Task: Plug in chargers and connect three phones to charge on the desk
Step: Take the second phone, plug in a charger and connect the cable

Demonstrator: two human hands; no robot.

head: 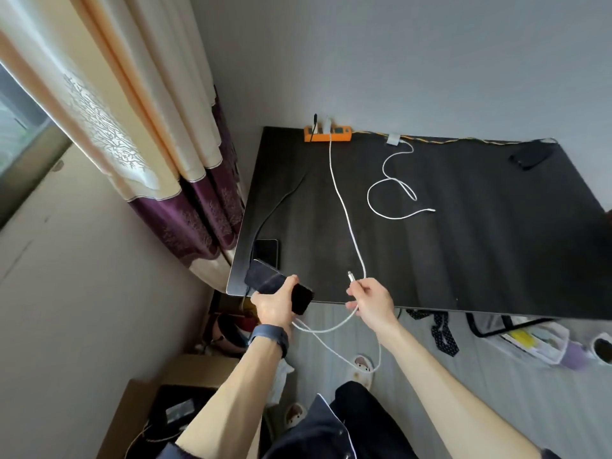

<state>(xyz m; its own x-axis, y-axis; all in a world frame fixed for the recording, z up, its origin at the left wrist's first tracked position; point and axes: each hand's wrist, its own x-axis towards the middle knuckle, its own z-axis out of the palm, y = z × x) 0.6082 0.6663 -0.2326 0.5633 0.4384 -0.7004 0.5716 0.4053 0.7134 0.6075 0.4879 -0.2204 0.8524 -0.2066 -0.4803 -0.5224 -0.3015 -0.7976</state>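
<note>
Left hand (273, 304) grips 1 of 3 phones (269, 279); right hand (372, 303) pinches 1 of 2 white cables (344, 207).

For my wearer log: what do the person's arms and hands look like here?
Both forearms are bare; the left hand and right hand are ungloved. A dark blue band sits on the left wrist. Dark sleeve edges show at the bottom.

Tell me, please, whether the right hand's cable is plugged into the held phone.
Unplugged: the cable end sticks up free from the right hand, apart from the phone in the left hand.
</note>
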